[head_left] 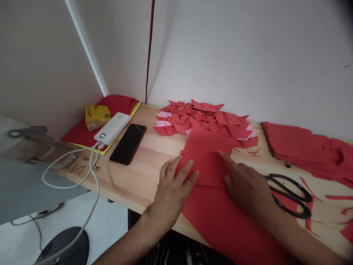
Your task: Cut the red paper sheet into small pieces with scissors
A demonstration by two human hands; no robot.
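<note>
A large red paper sheet (209,158) lies folded on the wooden table (143,165), its near part hanging over the front edge. My left hand (173,187) lies flat on the sheet's left edge with fingers stretched out. My right hand (245,184) presses down on the fold near the middle, forefinger extended along the paper. Neither hand grips anything.
A heap of folded red paper triangles (205,117) sits behind the sheet. A stack of red sheets (303,147) lies at the right, black scissors (292,195) beside my right hand. Left are a black phone (128,143), a white power bank (112,128) with cable, and a yellow tissue pack (97,116).
</note>
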